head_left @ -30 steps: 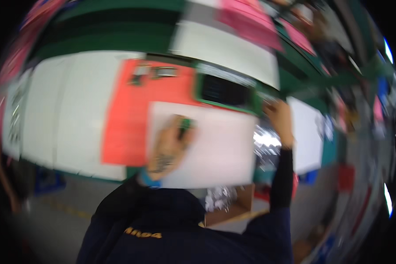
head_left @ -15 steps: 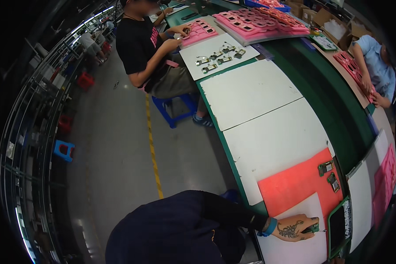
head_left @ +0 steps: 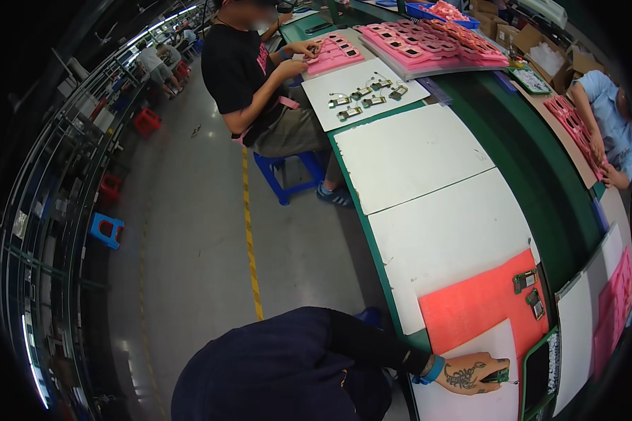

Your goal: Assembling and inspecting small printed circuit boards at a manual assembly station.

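My left hand (head_left: 463,375), with a blue wristband and a dark sleeve, is closed around the edge of a small green circuit board (head_left: 499,373). It holds the board low over a white sheet (head_left: 463,405), and the fingers partly cover it. A thin wire end sticks out past the board. Beyond the hand lies a red-pink foam sheet (head_left: 463,302). Near its right edge are two more circuit boards, an upper one (head_left: 524,281) and a lower one (head_left: 535,304). My right hand is out of view.
A green-rimmed tray (head_left: 538,375) with small white parts stands right of my hand. White boards (head_left: 442,231) cover the bench beyond, beside a dark green belt (head_left: 498,133). A co-worker (head_left: 242,84) sits at the far left, another (head_left: 607,119) at the far right. Blue stool (head_left: 284,179) by the bench.
The whole view has shifted slightly, so the bench and co-workers appear a little lower and further right. My left hand keeps its hold on the circuit board over the white sheet.
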`<state>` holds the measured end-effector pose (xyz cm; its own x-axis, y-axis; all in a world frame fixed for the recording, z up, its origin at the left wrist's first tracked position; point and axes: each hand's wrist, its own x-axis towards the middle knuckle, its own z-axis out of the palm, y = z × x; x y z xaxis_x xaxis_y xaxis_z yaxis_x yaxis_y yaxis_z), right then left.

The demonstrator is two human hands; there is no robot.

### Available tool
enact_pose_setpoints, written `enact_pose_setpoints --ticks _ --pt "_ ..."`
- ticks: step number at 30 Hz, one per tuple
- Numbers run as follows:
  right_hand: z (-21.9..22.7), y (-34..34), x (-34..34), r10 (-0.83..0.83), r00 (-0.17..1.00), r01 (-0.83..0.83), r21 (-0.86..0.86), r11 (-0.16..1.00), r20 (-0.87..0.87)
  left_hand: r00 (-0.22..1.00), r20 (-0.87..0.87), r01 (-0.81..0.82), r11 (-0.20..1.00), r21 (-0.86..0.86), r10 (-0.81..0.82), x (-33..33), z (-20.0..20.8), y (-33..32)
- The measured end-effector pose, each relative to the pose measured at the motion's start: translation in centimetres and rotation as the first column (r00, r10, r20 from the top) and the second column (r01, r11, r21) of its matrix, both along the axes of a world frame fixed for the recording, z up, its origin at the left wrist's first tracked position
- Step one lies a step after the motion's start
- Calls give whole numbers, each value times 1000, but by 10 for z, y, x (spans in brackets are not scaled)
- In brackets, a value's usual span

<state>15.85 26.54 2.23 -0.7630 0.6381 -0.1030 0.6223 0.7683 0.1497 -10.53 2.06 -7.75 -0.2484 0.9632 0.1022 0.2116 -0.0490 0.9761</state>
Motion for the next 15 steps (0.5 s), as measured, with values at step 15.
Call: enact_pose_setpoints --ticks 15 --pt "3 19 24 96 977 -118 -112 987 -189 998 -52 35 999 -2 -35 0 0 1"
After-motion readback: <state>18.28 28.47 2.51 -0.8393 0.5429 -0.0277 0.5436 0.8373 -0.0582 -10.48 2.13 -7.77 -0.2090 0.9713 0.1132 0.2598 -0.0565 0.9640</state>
